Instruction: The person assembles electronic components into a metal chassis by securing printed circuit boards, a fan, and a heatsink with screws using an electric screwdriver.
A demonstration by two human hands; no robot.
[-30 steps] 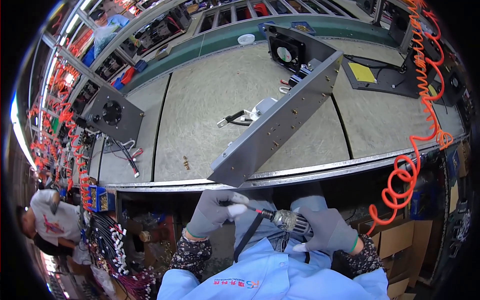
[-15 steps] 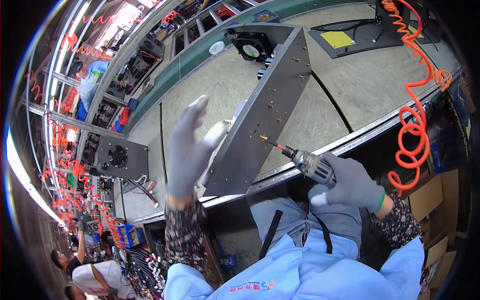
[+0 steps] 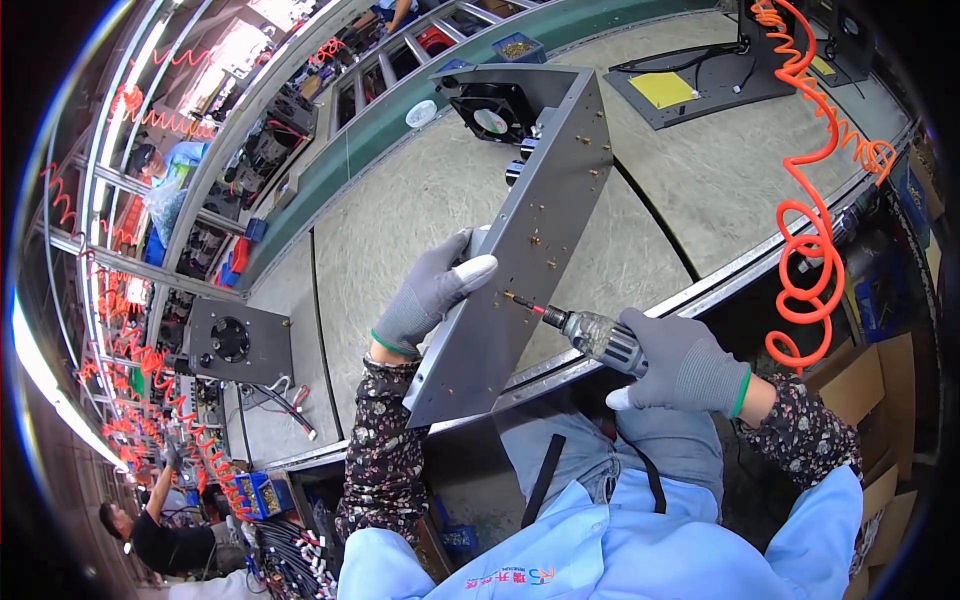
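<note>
A grey sheet-metal housing point(image 3: 545, 225) stands tilted on the bench, with several brass screws along its outer face. A black fan point(image 3: 490, 112) and dark cylindrical parts sit on its inner side. My left hand point(image 3: 428, 290), in a grey glove, grips the housing's near-left edge, thumb along the rim; its fingertips are partly hidden behind it. My gloved right hand point(image 3: 680, 362) is closed round a power screwdriver point(image 3: 602, 340). The driver's bit, with a brass tip, points left and meets the housing's face near my left thumb.
Another grey housing with a fan point(image 3: 240, 340) lies at left beside loose wires. Back right is a panel with a yellow sheet point(image 3: 664, 89). A blue bin of screws point(image 3: 518, 47) stands beyond the bench. Coiled orange hose point(image 3: 805, 270) hangs at right. Co-workers are at far left.
My left hand, raised and open before, has come down onto the housing's edge and closed there. The driver's bit has shifted slightly left and down in view, still at the housing's face.
</note>
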